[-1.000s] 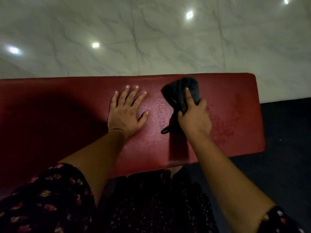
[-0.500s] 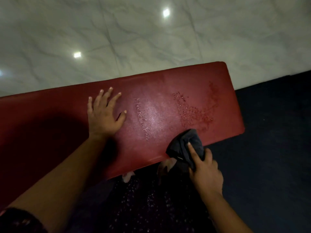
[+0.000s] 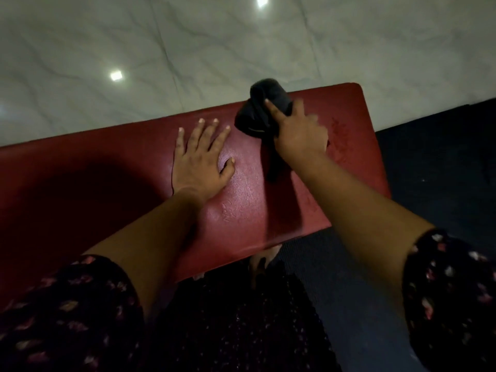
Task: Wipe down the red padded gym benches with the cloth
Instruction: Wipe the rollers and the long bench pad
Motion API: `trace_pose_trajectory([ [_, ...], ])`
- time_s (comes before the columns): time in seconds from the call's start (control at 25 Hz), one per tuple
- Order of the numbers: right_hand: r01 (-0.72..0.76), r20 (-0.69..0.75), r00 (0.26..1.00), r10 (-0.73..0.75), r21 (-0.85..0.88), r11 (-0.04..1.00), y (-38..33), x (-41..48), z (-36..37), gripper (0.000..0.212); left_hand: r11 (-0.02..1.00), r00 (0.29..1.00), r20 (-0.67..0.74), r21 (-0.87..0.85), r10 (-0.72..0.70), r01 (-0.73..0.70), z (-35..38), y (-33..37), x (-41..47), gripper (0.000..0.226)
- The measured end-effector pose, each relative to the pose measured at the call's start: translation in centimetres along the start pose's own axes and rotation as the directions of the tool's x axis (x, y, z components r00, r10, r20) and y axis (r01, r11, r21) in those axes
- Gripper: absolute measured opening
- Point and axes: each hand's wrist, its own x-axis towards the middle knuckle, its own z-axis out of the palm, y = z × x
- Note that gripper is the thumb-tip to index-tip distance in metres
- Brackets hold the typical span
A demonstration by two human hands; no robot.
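I see my left hand [image 3: 200, 159] lying flat, fingers spread, on the red bench [image 3: 112, 167] near its middle. Just right of it, my right hand [image 3: 298, 132] grips the dark cloth [image 3: 261, 111], bunched at the bench's far edge.

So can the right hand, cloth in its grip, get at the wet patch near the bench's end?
Probably yes. The right hand holds the cloth just beside the wet patch on the bench, and nothing lies between them.
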Motion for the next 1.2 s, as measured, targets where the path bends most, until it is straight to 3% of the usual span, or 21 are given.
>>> trace_pose_trajectory([
  [0.16, -0.110, 0.076, 0.992, 0.097, 0.185, 0.977, 0.1, 2.6, -0.7, 0.065, 1.000, 1.000, -0.024, -0.029, 0.003, -0.004, -0.1, 0.1, -0.1, 0.068],
  [0.32, -0.170, 0.082, 0.985, 0.153, 0.282, 0.944, 1.4, -1.1, 0.6, 0.069, 1.000, 1.000, -0.019, -0.031, 0.002, -0.003, -0.3, 0.2, -0.1, 0.067],
  [0.64, -0.271, 0.178, 0.956, 0.232, 0.241, 0.932, 6.4, -16.5, 6.6, 0.080, 1.000, 1.000, -0.001, -0.024, -0.004, 0.004, -0.6, 0.3, 0.0, 0.067],
  [0.76, -0.276, 0.204, 0.951, 0.234, 0.208, 0.938, 7.8, -19.9, 7.7, 0.081, 0.997, 0.997, -0.042, -0.027, -0.068, 0.067, -1.8, 1.0, 0.3, 0.064],
  [0.88, -0.243, 0.198, 0.958, 0.209, 0.167, 0.955, 9.7, -20.5, 8.2, 0.083, 0.997, 0.995, -0.068, -0.024, -0.079, 0.077, -2.2, 2.8, 2.0, 0.065],
  [1.04, -0.263, 0.187, 0.953, 0.239, 0.112, 0.958, 11.2, -20.0, 8.2, 0.086, 0.989, 0.989, 0.042, 0.048, 0.140, -0.142, 0.0, 4.9, 3.0, 0.073],
  [1.2, -0.291, 0.111, 0.954, 0.277, 0.149, 0.945, 10.6, -14.6, 7.1, 0.079, 0.992, 0.992, 0.015, 0.020, 0.123, -0.124, 0.8, 4.9, 3.4, 0.073],
])
